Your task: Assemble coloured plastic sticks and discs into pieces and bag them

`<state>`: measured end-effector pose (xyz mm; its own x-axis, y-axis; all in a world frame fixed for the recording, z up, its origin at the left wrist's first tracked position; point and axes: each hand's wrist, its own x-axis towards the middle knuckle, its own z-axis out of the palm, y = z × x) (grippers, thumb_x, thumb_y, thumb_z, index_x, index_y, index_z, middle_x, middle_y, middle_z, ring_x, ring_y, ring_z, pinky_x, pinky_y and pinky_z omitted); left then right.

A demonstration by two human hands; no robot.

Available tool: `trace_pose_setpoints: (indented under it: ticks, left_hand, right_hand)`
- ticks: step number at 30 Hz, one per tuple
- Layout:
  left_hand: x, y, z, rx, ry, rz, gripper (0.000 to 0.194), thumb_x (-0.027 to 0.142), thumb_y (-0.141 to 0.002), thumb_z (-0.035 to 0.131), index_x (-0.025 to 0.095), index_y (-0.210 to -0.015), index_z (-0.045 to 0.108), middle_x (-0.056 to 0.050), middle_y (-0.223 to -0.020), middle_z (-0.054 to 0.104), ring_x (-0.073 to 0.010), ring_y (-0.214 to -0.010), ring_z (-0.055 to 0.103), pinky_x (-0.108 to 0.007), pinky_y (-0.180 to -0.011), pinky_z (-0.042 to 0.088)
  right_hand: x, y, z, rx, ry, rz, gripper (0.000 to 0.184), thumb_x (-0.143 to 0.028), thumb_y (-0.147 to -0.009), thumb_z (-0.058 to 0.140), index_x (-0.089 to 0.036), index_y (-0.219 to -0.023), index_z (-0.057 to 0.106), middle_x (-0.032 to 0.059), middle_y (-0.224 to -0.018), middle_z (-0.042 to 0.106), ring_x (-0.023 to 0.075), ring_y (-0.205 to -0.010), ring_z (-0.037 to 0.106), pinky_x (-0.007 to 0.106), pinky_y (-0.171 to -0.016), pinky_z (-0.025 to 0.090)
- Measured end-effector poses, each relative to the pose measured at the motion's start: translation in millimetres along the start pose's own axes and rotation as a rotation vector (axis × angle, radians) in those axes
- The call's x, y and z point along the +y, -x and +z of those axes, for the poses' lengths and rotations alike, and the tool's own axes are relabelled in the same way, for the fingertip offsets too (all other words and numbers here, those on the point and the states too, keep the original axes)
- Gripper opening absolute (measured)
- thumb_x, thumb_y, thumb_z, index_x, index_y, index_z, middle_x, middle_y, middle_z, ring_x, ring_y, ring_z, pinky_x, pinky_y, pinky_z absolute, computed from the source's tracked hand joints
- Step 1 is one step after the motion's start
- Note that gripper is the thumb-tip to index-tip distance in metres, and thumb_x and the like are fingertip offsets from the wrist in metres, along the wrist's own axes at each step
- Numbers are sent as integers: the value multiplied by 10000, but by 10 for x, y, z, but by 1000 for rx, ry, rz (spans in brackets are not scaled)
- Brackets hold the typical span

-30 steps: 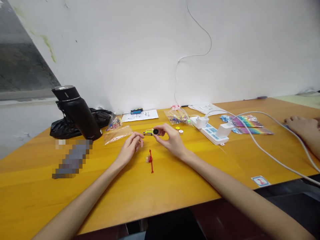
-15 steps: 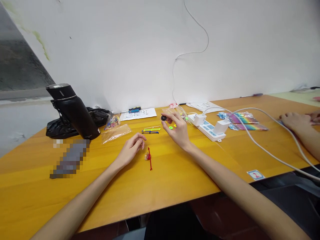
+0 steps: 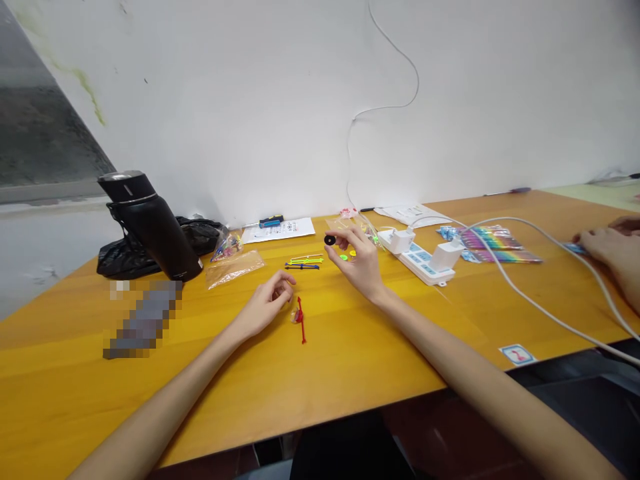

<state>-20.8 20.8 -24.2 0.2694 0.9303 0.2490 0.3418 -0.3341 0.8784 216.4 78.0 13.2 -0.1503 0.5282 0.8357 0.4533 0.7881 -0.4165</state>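
Observation:
My right hand (image 3: 359, 261) is raised a little over the yellow table (image 3: 350, 347), pinching a small black disc (image 3: 329, 240) between thumb and fingertips. Just under that hand lie small green and yellow round parts (image 3: 343, 256). My left hand (image 3: 265, 305) rests on the table with its fingers curled loosely; I cannot see anything in it. A red stick part (image 3: 301, 320) lies right beside the left hand. Thin green and blue sticks (image 3: 303, 263) lie a little farther back.
A black bottle (image 3: 153, 225) and black bag stand at the back left. Clear bags of small parts (image 3: 234, 260), a screwdriver (image 3: 271, 222) on paper, a white power strip (image 3: 423, 257) with cables and rainbow packets (image 3: 493, 245) lie behind. Another person's hand (image 3: 607, 248) works at the right.
My right hand carried the black disc from near the green and blue sticks back and to the right. My left hand slid slightly nearer the red stick.

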Motion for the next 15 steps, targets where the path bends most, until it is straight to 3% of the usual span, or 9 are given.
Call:
trace_pose_setpoints:
  ticks: [6, 15]
  left_hand:
    - [-44, 0, -7, -6, -9, 3, 164, 313, -916, 568, 216, -1037, 622, -14, -773, 603, -152, -698, 503, -252, -673, 354]
    - [-35, 4, -17, -42, -80, 17, 171, 324, -951, 525, 213, -1059, 598, -17, -796, 601, -157, -723, 522, -263, -685, 369]
  right_hand:
    - [-8, -4, -12, -6, 16, -26, 150, -343, -911, 670, -220, -996, 652, 22, -830, 575, 169, -743, 533, 316, -711, 476]
    - [36, 6, 0, 40, 55, 5, 239, -411, -882, 699, -214, -867, 563, 7, -778, 540, 163, -703, 504, 303, -672, 444]
